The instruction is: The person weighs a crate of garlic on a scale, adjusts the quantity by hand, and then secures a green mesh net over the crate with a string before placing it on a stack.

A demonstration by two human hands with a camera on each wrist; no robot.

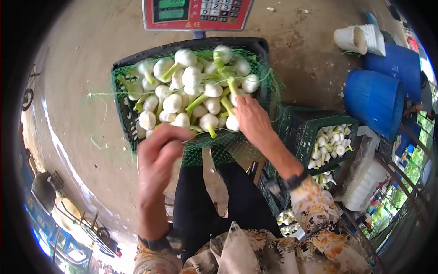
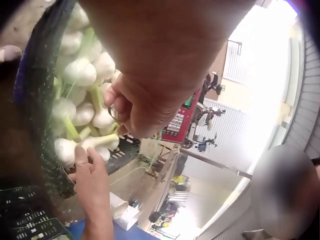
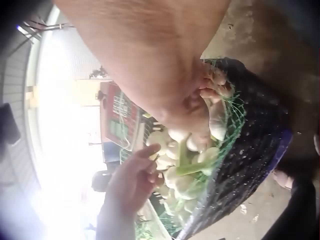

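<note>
White bulbs with pale green stalks [image 1: 191,98] fill the black crate [image 1: 255,45] that both hands work over, and a green net [image 1: 269,86] lines the crate and spills past its rim. The right hand [image 1: 251,116] rests on the bulbs at the near right corner of the heap, fingers bent down among them; the right wrist view shows the fingertips curled into the bulbs and the net's edge, though whether they pinch a bulb or the netting cannot be told. The left hand [image 1: 159,153] is raised just above the crate's near edge, fingers loosely curled inward; in the left wrist view they seem bunched close to a bulb, but no grip shows plainly, so what it holds, if anything, cannot be told. The crate sits on a scale whose red display head [image 1: 196,13] with green screens and a keypad stands at the crate's far side. Below the hands are the person's dark trousers and a flower-patterned sleeve [image 1: 319,214]. To the right, a second green crate [image 1: 296,123] holds a smaller batch of the same white bulbs [image 1: 331,141], and more bulbs lie in another crate lower down [image 1: 287,219]. Farther right stand two blue barrels [image 1: 374,96], with a stack of white tubs [image 1: 360,39] lying beyond them on the concrete floor [image 1: 82,91].
</note>
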